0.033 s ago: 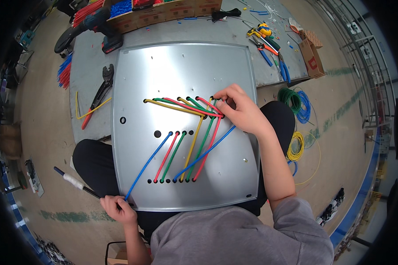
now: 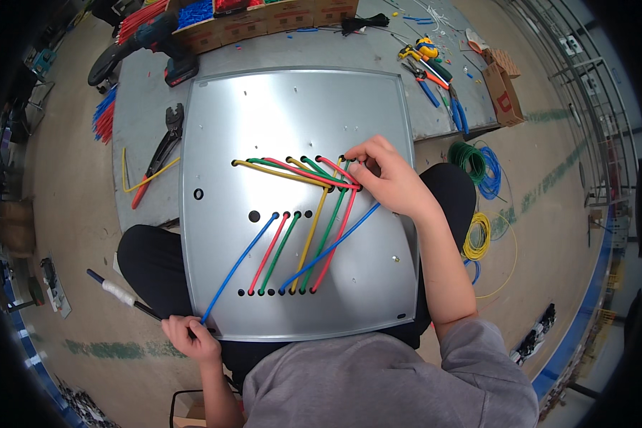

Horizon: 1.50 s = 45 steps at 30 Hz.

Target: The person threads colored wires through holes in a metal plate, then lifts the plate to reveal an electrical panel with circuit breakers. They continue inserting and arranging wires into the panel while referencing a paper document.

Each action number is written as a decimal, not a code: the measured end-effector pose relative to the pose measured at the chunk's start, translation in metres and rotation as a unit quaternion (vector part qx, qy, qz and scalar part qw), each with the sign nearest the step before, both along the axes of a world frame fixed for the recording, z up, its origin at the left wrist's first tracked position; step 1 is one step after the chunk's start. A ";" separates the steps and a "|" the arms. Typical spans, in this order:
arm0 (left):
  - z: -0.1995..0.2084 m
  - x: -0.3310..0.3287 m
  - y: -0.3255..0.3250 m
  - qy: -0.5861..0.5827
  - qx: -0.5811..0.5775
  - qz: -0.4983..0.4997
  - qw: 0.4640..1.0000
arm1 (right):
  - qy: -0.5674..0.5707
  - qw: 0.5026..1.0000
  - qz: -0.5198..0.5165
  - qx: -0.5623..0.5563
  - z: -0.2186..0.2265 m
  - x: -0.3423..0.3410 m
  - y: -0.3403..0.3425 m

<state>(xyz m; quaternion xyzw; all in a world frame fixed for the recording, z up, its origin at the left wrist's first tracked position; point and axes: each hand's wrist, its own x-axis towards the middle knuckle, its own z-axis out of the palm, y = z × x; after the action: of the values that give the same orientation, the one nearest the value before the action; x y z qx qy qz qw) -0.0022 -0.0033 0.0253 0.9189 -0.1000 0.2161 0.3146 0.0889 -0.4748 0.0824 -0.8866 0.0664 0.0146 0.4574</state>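
Note:
A flat grey sheet-metal panel (image 2: 221, 242) lies across my lap, with yellow, green, red and blue wires running between its holes. My right hand (image 2: 385, 178) has thumb and forefinger together at the upper right row of holes, around the upper end of a short green wire (image 2: 346, 168); the fingertips partly hide it. Under that hand, a blue wire (image 2: 335, 246) slants down to the lower row. At the lower left corner, my left hand (image 2: 192, 339) is closed around a dark rod with a white wrapped band (image 2: 118, 293). Another blue wire (image 2: 239, 267) ends against its fingers.
The grey workbench (image 2: 150, 128) carries a crimping tool (image 2: 165, 146), a cordless drill (image 2: 157, 46), cardboard boxes (image 2: 264, 27) and several pliers (image 2: 442, 89). Coils of green (image 2: 466, 162), blue (image 2: 491, 175) and yellow wire (image 2: 476, 237) lie on the right.

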 end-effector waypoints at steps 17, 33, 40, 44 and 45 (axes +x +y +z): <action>0.009 0.000 0.011 -0.008 -0.025 -0.075 0.997 | -0.021 1.000 -0.021 -0.003 -0.012 0.002 0.002; 0.012 -0.001 0.014 -0.017 -0.026 -0.064 0.997 | -0.051 0.998 -0.034 -0.033 -0.013 0.002 0.010; 0.061 0.008 0.005 0.128 0.044 -0.183 0.974 | -0.049 0.998 -0.041 -0.014 -0.015 0.000 0.010; 0.091 0.018 -0.038 0.198 0.047 -0.182 0.962 | -0.044 0.998 -0.037 -0.016 -0.014 0.002 0.011; 0.090 0.020 -0.050 0.194 0.044 -0.178 0.964 | -0.046 0.998 -0.035 -0.023 -0.012 0.003 0.012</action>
<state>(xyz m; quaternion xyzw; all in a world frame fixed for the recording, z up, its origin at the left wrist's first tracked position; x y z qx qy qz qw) 0.0173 -0.0528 0.1153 0.9234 -0.2086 -0.0306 0.3207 0.0917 -0.4630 0.0700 -0.8937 0.0769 -0.0435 0.4399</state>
